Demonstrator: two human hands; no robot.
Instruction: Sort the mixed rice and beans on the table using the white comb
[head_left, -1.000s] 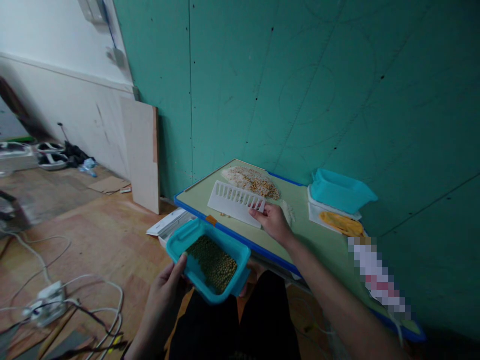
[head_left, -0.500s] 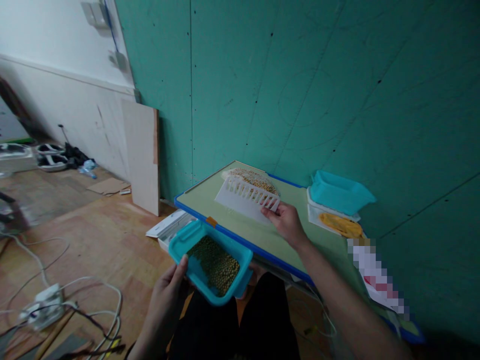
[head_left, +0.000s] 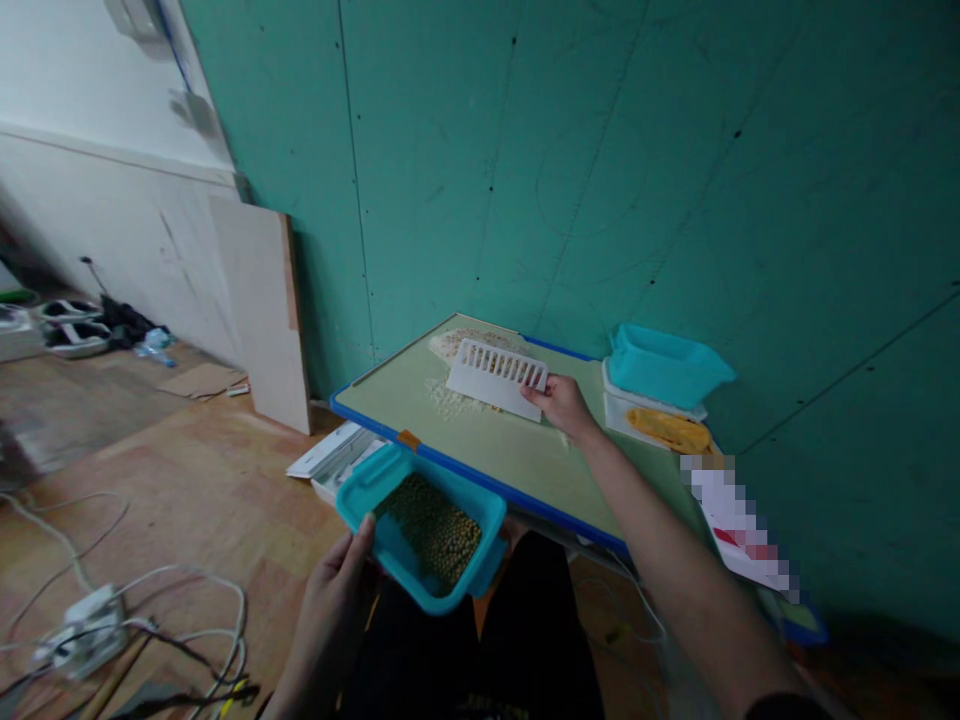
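My left hand (head_left: 341, 572) grips the near-left side of a turquoise plastic container (head_left: 397, 548), its thumb over the rim. Inside lie mung-green beans and tan, soybean-like beans (head_left: 454, 540) in one layer. My right hand (head_left: 564, 404) pinches the right end of a white plate with a row of slots (head_left: 491, 388), tilted over the green tabletop (head_left: 517, 455). Behind the plate spreads a pile of pale and brownish grains (head_left: 472, 342), partly hidden by it. Loose pale grains (head_left: 444, 396) lie to its left and just in front.
A second turquoise container (head_left: 664, 365) stands on a white tray at the table's back right, with a yellow cloth-like item (head_left: 667, 430) beside it. A green wall (head_left: 450, 150) borders the table. Cables and a power strip (head_left: 90, 630) lie on the floor at left.
My right hand has drawn the slotted plate toward me, away from the pile, uncovering pale grains at its left. My left hand still holds the container in place. The view has shifted slightly right.
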